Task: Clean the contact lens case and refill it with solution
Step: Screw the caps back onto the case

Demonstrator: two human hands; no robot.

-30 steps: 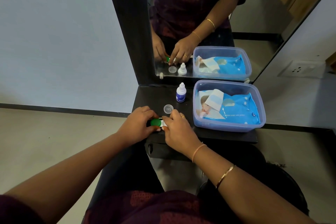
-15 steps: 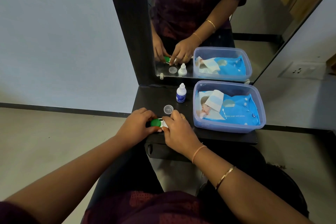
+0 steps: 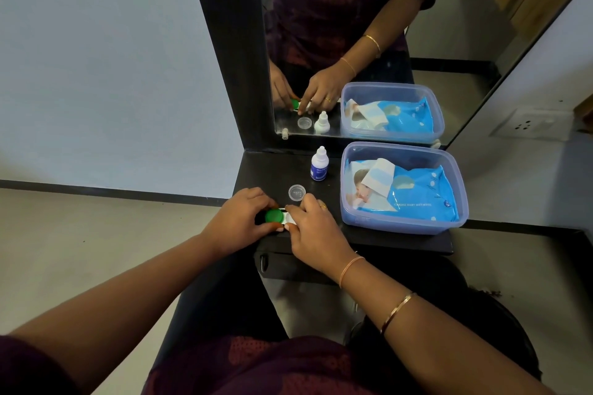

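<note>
Hardly shifted since a second ago, left hand (image 3: 239,221) and right hand (image 3: 316,229) together pinch the white, green-capped plastic contact lens case (image 3: 288,218) at the near edge of the black shelf (image 3: 256,170), seemingly opening it; next, the green cap (image 3: 273,216) needs unscrewing.

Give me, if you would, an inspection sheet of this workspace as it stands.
Surface: black shelf under a mirror; its finish is hard to judge in the dim light.
Job's things: contact lens case, green cap on one end, at the front edge; solution bottle upright near the back; clear round lid lying between them.
Clutter: blue tub on the right of the shelf, holding a wet wipes pack.
Grippers: left hand grips the case's green-capped end; right hand pinches its white end.
Cables: nothing seen.
Surroundings: mirror behind the shelf, pale wall on the left, wall socket on the right.
</note>
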